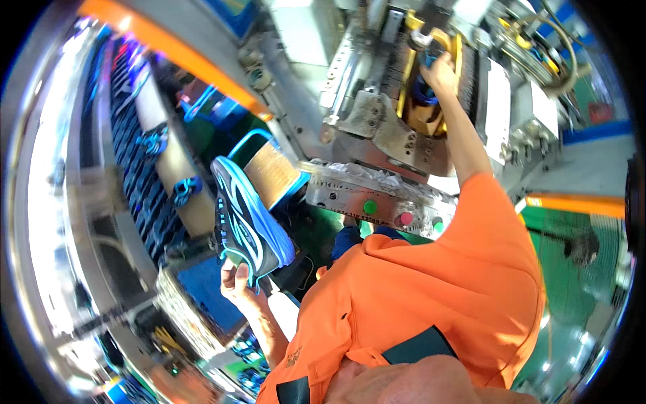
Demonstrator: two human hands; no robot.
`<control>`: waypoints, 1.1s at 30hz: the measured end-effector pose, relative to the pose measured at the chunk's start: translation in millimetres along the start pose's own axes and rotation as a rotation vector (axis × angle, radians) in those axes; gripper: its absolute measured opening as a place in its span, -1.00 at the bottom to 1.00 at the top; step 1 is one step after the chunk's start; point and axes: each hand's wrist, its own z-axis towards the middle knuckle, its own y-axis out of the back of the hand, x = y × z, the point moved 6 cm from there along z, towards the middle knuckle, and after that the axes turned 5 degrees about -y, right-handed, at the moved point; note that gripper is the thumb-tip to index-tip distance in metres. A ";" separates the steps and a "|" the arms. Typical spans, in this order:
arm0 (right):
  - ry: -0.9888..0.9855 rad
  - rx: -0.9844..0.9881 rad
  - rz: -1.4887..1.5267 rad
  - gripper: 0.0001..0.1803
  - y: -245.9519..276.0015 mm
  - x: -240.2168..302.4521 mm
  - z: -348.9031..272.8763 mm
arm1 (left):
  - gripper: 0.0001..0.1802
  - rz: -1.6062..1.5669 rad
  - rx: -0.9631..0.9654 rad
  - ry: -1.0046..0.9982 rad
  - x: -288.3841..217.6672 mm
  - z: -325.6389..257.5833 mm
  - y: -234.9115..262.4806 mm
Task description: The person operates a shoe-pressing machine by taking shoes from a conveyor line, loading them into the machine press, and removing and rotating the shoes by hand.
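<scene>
My left hand [235, 279] is closed on the heel collar of a black running shoe [245, 219] with light blue swirls and a bright blue sole. The shoe hangs out to my left, toe pointing away and sole turned to the right. My right hand [441, 73] reaches far into a metal machine [387, 128]. Its fingers are closed at a dark blue item [424, 93] set between yellow side plates [457, 57]. That item looks like part of a shoe, but my hand and the machine's parts hide most of it.
A front panel [377, 202] with green and red buttons faces me. To the left runs a conveyor [145, 168] with blue shoe pieces; nearby are a blue-framed stool [272, 172] and a blue-topped box [205, 286]. Orange rails [182, 57] flank the machine, and hoses [568, 47] hang at right.
</scene>
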 end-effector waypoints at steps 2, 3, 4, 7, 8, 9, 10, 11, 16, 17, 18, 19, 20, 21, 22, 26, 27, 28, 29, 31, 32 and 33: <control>0.568 -0.437 0.252 -0.15 25.9 23.9 -85.2 | -0.68 -0.026 -0.171 0.018 17.5 -36.0 37.4; 0.716 -0.380 0.484 -0.31 45.9 38.7 -147.7 | -0.70 0.061 -0.325 0.056 25.3 -57.2 53.6; 0.844 -0.382 0.525 -0.45 53.8 41.7 -208.7 | -0.68 0.179 -0.329 0.035 28.5 -72.2 63.3; 1.135 0.189 0.734 -0.81 -19.1 21.0 -325.3 | -0.67 0.335 -0.408 0.291 28.6 -117.9 66.9; 1.191 0.214 0.628 -0.82 -50.9 11.9 -345.1 | -0.68 0.123 -0.472 0.346 32.5 -128.7 62.8; 1.227 0.261 0.482 -0.79 -90.0 0.2 -353.8 | -0.69 -0.099 -0.476 0.348 57.1 -140.8 76.4; 1.260 0.279 0.402 -0.77 -139.1 -20.9 -349.9 | -0.68 -0.162 -0.542 0.381 59.2 -154.6 80.0; 1.276 0.279 0.317 -0.76 -171.6 -35.3 -345.3 | -0.67 -0.192 -0.554 0.380 85.3 -172.5 99.4; 1.270 0.268 0.762 -0.71 -101.0 39.4 -377.5 | -0.68 -0.305 -0.866 0.351 80.4 -255.6 152.4; 1.256 0.238 0.780 -0.70 -84.2 56.4 -386.4 | -0.69 -0.306 -0.951 0.348 68.8 -269.3 161.9; 1.316 0.238 0.850 -0.70 -60.7 82.1 -405.8 | -0.73 -0.317 -1.041 0.320 63.8 -282.7 175.5; 1.378 0.328 0.926 -0.70 -49.7 112.0 -428.2 | -0.75 -0.340 -1.095 0.308 67.5 -292.6 193.2; 1.359 0.457 1.080 -0.77 -42.1 139.4 -450.0 | -0.77 -0.338 -1.136 0.290 62.3 -301.2 211.9; 1.554 0.386 1.024 -0.81 0.7 165.9 -493.6 | -0.80 -0.338 -1.185 0.273 58.4 -312.9 232.3; 1.640 0.384 1.025 -0.80 21.1 193.6 -528.5 | -0.81 -0.361 -1.212 0.212 57.7 -318.1 256.8; 2.051 0.459 1.248 -0.77 124.8 277.5 -738.1 | -0.77 -0.410 -1.430 0.001 69.8 -345.7 368.2; 2.132 0.333 1.106 -0.74 147.2 296.1 -783.9 | -0.75 -0.314 -1.474 -0.109 83.8 -346.0 413.7; 2.323 0.217 1.138 -0.71 165.4 309.9 -836.2 | -0.73 -0.302 -1.510 -0.100 102.7 -345.2 452.7; 2.427 0.176 1.069 -0.68 173.1 335.7 -879.4 | -0.70 -0.268 -1.520 -0.082 125.0 -342.3 495.0; 2.617 0.005 0.953 -0.57 174.8 378.2 -969.9 | -0.69 -0.247 -1.616 -0.061 154.4 -340.3 572.5; 2.658 -0.092 0.891 -0.50 174.2 405.0 -1000.9 | -0.71 -0.224 -1.638 -0.064 147.6 -327.3 603.2; 2.674 -0.163 0.785 -0.42 180.3 430.7 -1019.8 | -0.75 -0.346 -1.614 -0.090 135.4 -300.3 632.6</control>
